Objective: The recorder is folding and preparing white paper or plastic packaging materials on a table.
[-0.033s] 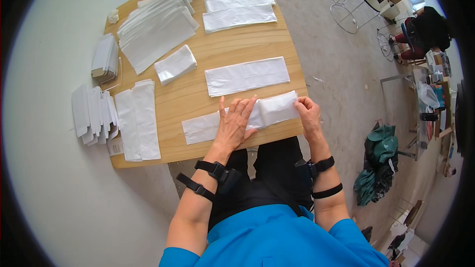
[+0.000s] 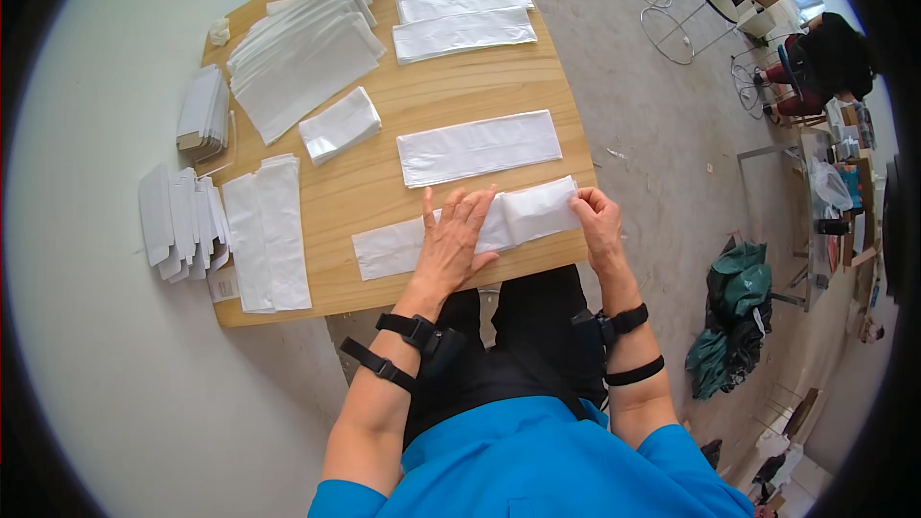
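A long, thin white plastic sheet [image 2: 389, 251], folded into a strip, lies along the near edge of the wooden table. Its right part is doubled back over itself. My left hand [image 2: 451, 240] rests on the strip's middle, fingers spread and pressing it down. At the right end, my right hand [image 2: 599, 221] pinches the corner of the folded part between thumb and fingers. Just beyond lies another folded white strip [image 2: 480, 148]. A shorter folded white piece [image 2: 341, 125] sits farther left, and two long strips [image 2: 269, 235] lie side by side near the left edge.
A fanned pile of white sheets [image 2: 302, 58] covers the table's [image 2: 451, 86] far left, with two strips [image 2: 465, 24] at the far right. White flat boxes [image 2: 202, 110] and cartons [image 2: 177, 221] stand along the left edge. A seated person [image 2: 830, 62] and green bags [image 2: 739, 288] are to the right.
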A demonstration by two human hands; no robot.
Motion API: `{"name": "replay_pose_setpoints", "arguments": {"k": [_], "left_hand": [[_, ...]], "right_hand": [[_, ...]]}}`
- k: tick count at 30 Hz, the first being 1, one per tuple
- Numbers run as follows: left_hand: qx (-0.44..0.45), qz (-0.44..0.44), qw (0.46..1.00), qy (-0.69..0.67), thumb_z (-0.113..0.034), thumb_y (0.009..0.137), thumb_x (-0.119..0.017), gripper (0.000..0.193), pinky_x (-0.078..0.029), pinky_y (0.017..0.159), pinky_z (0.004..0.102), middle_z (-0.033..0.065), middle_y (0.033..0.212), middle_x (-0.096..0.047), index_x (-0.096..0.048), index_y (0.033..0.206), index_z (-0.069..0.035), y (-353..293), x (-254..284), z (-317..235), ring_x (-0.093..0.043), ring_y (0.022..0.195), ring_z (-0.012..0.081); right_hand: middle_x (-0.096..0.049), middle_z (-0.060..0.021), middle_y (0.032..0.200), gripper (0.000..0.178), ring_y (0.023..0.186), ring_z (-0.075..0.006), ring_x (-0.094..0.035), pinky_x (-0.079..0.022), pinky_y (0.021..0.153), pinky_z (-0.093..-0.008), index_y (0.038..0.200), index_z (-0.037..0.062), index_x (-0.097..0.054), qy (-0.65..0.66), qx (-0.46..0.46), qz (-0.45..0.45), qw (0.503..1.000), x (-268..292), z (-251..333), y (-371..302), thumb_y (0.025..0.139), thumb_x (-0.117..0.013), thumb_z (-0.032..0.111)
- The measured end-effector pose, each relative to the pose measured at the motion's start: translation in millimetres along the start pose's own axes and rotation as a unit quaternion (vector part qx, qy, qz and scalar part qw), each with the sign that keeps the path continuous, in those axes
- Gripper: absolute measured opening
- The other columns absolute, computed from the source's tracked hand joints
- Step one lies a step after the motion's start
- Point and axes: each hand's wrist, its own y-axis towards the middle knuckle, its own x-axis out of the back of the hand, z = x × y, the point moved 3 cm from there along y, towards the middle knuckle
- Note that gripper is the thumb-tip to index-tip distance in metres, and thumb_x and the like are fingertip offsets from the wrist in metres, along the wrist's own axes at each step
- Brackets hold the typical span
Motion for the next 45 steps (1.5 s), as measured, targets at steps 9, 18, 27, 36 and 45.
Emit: {"name": "replay_pose_setpoints", "arguments": {"k": [9, 18, 27, 36, 45], "left_hand": [[0.260, -0.201, 0.798, -0.506, -0.026, 0.097, -0.055, 0.040, -0.045, 0.093, 0.0316, 0.0084, 0.119, -0.061, -0.051, 0.129, -0.003, -47.2, 13.2, 20.9, -0.058, 0.104, 0.0166], [0.349, -0.283, 0.676, -0.584, -0.026, 0.101, -0.048, 0.035, -0.044, 0.093, 0.0273, 0.0072, 0.120, -0.058, -0.049, 0.128, -0.002, -82.2, 18.8, 62.9, -0.055, 0.106, 0.0136], [0.297, -0.264, 0.864, -0.308, -0.012, 0.092, -0.059, 0.019, -0.047, 0.069, 0.0270, 0.0038, 0.093, -0.062, -0.062, 0.109, -0.003, -79.1, 44.0, 37.3, -0.056, 0.075, 0.0125], [0.407, -0.313, 0.840, -0.179, -0.015, 0.086, -0.066, 0.034, -0.044, 0.060, 0.0284, 0.0056, 0.084, -0.056, -0.056, 0.116, -0.002, -100.4, 58.0, 56.7, -0.051, 0.064, 0.0135], [0.545, -0.170, 0.815, -0.096, -0.033, 0.079, -0.074, 0.038, -0.046, 0.066, 0.0380, 0.0049, 0.080, -0.056, -0.060, 0.099, -0.005, -131.8, 33.7, 85.8, -0.056, 0.071, 0.0222]], "right_hand": [[-0.064, -0.0071, 0.071, 0.012, 0.064, -0.0131, -0.059, -0.048, 0.060, -0.0283, 0.082, -0.0016, -0.063, -0.155, 0.127, 0.016, 0.980, -50.8, 33.6, -34.3, 0.082, -0.063, 0.010], [-0.067, -0.0142, 0.080, 0.021, 0.071, -0.0228, -0.064, -0.050, 0.066, -0.0337, 0.087, -0.0016, -0.066, -0.151, 0.165, 0.109, 0.968, -118.6, 39.6, -74.3, 0.082, -0.068, 0.018], [-0.067, -0.0114, 0.075, 0.017, 0.064, -0.0189, -0.063, -0.050, 0.061, -0.0310, 0.088, -0.0011, -0.067, -0.182, 0.113, -0.026, 0.976, -70.4, 15.7, -51.8, 0.088, -0.063, 0.015], [-0.069, -0.0116, 0.083, 0.015, 0.070, -0.0175, -0.065, -0.052, 0.064, -0.0302, 0.097, -0.0017, -0.065, -0.160, 0.173, 0.097, 0.967, -85.8, 22.8, -63.4, 0.089, -0.060, 0.009], [-0.070, -0.0103, 0.089, 0.023, 0.081, -0.0146, -0.068, -0.054, 0.075, -0.0266, 0.105, -0.0053, -0.065, -0.038, -0.010, 0.188, 0.981, -159.7, -22.3, -60.5, 0.092, -0.054, 0.010]]}}
